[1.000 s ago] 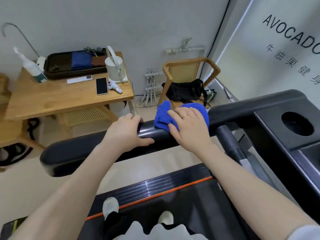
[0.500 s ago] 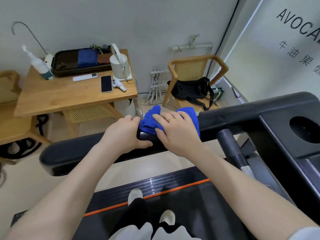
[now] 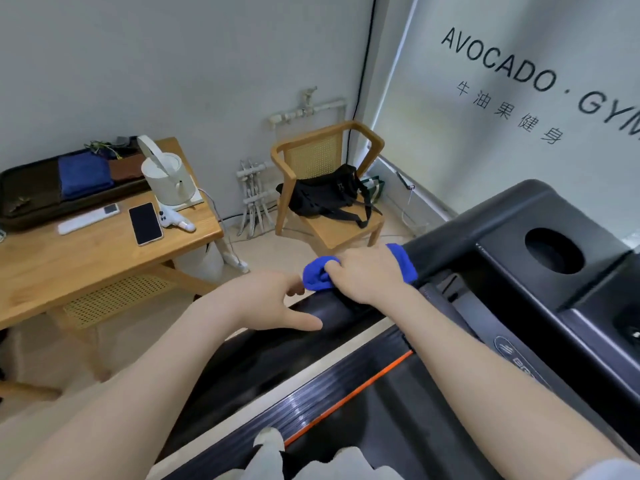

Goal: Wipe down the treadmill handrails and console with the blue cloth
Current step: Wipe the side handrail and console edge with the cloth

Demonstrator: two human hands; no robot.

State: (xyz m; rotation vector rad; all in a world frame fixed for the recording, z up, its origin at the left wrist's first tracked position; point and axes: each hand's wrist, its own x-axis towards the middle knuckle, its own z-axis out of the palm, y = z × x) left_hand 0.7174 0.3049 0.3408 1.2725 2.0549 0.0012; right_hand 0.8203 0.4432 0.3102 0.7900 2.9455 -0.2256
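Note:
The black left handrail (image 3: 332,311) runs diagonally from lower left up to the console (image 3: 512,216). A blue cloth (image 3: 313,277) is draped over the rail close to where it meets the console. My right hand (image 3: 367,277) presses down on the cloth, fingers curled over it and round the rail, so only the cloth's two ends show. Just left of the cloth, my left hand (image 3: 266,303) grips the bare rail, fingers over the far side and thumb stretched along the near side.
The console has a round cup hole (image 3: 554,251). The treadmill belt (image 3: 381,427), edged by an orange stripe, lies below. Beyond the rail stand a wooden chair with a black bag (image 3: 325,194) and a wooden table (image 3: 86,258) carrying a kettle, phone, remote and tray.
My right hand slid the cloth left until it touched my left hand, then back toward the console, and its fingers now curl over the cloth. My left thumb has straightened along the rail.

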